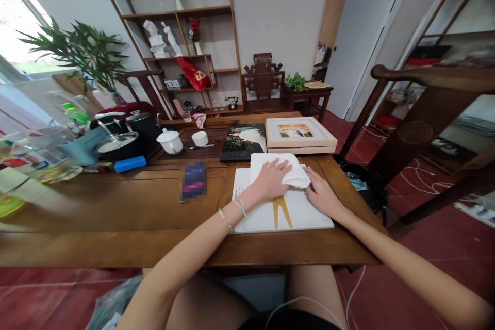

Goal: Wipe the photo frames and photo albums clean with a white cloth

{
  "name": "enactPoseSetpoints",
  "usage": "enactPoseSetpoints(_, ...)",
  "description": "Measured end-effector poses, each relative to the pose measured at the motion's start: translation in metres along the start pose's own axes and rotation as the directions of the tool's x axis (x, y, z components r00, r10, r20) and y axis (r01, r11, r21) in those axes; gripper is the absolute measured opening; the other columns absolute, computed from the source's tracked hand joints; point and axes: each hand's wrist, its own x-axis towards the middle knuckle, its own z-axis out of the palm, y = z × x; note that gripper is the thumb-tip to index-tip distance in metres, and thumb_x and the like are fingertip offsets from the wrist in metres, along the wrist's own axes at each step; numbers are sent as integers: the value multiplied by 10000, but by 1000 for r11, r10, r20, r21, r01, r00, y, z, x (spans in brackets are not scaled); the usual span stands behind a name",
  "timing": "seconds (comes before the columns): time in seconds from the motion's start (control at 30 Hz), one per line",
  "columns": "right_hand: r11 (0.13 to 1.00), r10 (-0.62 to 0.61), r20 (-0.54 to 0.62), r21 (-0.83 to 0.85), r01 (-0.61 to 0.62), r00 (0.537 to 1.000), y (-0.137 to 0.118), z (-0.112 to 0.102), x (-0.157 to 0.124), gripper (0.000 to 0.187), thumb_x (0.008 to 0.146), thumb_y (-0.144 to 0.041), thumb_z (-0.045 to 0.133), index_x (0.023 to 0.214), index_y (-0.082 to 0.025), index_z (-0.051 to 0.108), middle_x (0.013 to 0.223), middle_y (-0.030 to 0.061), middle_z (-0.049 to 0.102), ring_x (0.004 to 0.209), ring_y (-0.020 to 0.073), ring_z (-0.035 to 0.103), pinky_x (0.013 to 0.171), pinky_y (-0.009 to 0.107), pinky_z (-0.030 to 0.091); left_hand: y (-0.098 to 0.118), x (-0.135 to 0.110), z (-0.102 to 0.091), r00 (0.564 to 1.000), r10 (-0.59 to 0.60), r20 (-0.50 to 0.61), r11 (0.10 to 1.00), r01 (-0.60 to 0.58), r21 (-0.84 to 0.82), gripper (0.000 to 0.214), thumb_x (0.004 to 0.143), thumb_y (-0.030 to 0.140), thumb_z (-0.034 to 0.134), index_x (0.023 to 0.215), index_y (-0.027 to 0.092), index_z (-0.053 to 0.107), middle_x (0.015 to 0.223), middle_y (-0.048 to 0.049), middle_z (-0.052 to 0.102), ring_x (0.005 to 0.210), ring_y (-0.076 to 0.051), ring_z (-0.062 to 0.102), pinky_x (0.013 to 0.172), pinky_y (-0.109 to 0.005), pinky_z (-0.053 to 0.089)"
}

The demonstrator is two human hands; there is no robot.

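Observation:
A white board with a gold mark (284,212) lies flat on the wooden table (116,216) in front of me. A white folded towel (276,165) rests on its far end. My left hand (270,178) lies flat on the towel, fingers stretched out. My right hand (323,197) sits on the board beside the towel's right edge, its fingers touching the cloth.
Behind the towel lie a dark photo print (244,142) and a framed picture box (298,134). A tea tray with a white pot (170,142) and cup (200,138), black pans (118,145) and clutter fill the left. A wooden chair (425,113) stands at right.

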Motion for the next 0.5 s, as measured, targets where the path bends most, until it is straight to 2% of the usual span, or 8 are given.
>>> enactPoseSetpoints(0.13, 999, -4, 1, 48, 4, 1000, 5, 1, -2, 532, 811, -237, 516, 1338, -168, 524, 1453, 133, 474, 1401, 308, 344, 1149, 535, 289, 24, -24, -4, 1000, -9, 29, 1000, 8, 15, 636, 836, 284, 490, 1445, 149, 366, 1549, -87, 313, 1428, -344, 220, 1129, -563, 239)
enactPoseSetpoints(0.27, 996, 1, 3, 87, -1, 1000, 7, 1, -2, 484, 846, -260, 495, 1322, -191, 548, 1450, 116, 482, 1397, 295, 354, 1158, 541, 270, 64, -72, -8, 996, -11, 90, 1000, 9, 18, 706, 814, 303, 517, 1469, 133, 316, 1579, -111, 225, 1451, -364, 123, 1144, -582, 186)
enactPoseSetpoints(0.4, 997, 29, 3, 75, -29, 1000, 2, -1, -1, 439, 880, -298, 476, 1287, -173, 583, 1431, 131, 502, 1384, 293, 378, 1155, 533, 284, 99, -117, -13, 993, 74, 94, 997, -75, 8, 758, 847, 379, 504, 1496, 87, 243, 1597, -141, 126, 1457, -389, 33, 1158, -585, 135)
enactPoseSetpoints(0.5, 997, 25, -3, 76, -25, 1000, -2, -3, 0, 403, 885, -318, 486, 1236, -177, 623, 1403, 131, 533, 1362, 297, 413, 1143, 533, 306, 107, -126, -13, 991, 80, 109, 996, -83, 22, 769, 865, 423, 478, 1509, 94, 216, 1599, -134, 111, 1458, -387, 33, 1158, -581, 151)
